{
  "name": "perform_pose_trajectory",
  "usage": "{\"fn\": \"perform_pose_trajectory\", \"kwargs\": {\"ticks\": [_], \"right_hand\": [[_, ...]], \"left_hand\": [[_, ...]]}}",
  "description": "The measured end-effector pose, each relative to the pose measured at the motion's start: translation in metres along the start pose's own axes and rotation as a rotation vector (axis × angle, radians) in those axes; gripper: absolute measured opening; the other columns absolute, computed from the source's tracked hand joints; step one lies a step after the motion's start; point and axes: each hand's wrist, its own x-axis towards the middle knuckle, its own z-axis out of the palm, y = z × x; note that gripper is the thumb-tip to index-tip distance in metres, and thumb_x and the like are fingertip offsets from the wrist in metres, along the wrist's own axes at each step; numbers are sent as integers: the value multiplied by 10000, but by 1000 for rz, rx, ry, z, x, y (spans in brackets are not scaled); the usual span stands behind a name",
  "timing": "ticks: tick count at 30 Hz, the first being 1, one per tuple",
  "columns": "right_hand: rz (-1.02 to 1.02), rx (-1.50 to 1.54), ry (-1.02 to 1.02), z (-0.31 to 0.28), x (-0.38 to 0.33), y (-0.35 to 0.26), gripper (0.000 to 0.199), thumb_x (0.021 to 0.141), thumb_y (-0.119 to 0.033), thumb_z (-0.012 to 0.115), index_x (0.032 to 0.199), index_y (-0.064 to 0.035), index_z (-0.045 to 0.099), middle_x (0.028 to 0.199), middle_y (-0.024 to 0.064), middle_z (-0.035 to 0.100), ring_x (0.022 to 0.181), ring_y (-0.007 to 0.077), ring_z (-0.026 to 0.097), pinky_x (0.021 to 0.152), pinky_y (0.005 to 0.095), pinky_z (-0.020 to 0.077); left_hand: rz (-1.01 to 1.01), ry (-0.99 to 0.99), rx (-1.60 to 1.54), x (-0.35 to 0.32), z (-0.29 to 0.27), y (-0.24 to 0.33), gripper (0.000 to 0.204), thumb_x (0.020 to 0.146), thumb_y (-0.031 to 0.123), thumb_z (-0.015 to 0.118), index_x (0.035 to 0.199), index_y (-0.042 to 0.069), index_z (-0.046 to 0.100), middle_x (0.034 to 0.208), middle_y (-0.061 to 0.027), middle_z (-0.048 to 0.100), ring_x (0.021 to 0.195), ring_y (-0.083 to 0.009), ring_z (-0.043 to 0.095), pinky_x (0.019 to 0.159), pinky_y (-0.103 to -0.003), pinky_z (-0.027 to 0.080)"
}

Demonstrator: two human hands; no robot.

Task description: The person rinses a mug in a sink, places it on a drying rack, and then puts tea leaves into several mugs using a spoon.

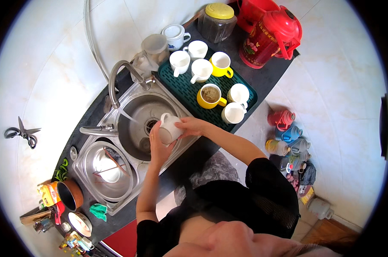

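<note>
White mug [170, 132] hides its inside; the right hand [193, 127] shows partly.

1. Red thermos [266, 42] — gold lettering-like marks on its body, near a flower motif [252, 45]; too small to read.
2. Yellow packet [49, 193], lower left: red-and-white print on the front, wording not legible at this size.
3. Whitish bottle [279, 147], right side: yellow label [269, 146] around it, text too blurred to make out.
4. Legible words or numbers overall — none.
</note>
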Motion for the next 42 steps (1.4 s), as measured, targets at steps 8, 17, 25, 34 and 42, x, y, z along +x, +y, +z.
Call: {"fn": "perform_pose_trajectory", "kwargs": {"ticks": [8,17,25,34,42], "right_hand": [[-603,-1220,220,18,-72,40,209,768,-188,592,877,-17,539,857,144,532,819,333,525,703,409,412],[-703,-1436,350,9,-143,31,206,707,-142,631,883,-74,548,840,99,521,862,277,521,759,375,391],[-752,-1495,452,2,-175,-3,187,689,-112,637,856,-86,558,853,85,543,899,263,528,825,381,381],[-697,-1798,448,-22,-165,-72,155,687,-133,608,839,-101,611,846,75,578,964,233,528,999,444,277],[-714,-2022,623,-93,-123,-121,262,650,-54,594,894,-134,646,841,47,604,958,206,534,959,376,315]], "left_hand": [[202,-386,-34,120,46,62,867,592,147,736,1318,110,264,1325,-162,313,1166,-339,365,974,-412,299],[-44,-427,298,135,136,68,878,531,258,805,1257,140,325,1197,-139,402,1069,-325,467,845,-410,431],[-10,-426,247,152,108,46,864,480,187,814,1225,129,381,1155,-137,456,1047,-296,490,863,-362,423],[122,-417,222,184,95,11,850,451,97,786,1210,153,406,1168,-133,465,1057,-333,473,874,-384,411],[183,-514,234,206,85,2,833,435,72,774,1189,151,430,1185,-133,470,1048,-320,482,870,-383,411]]}}
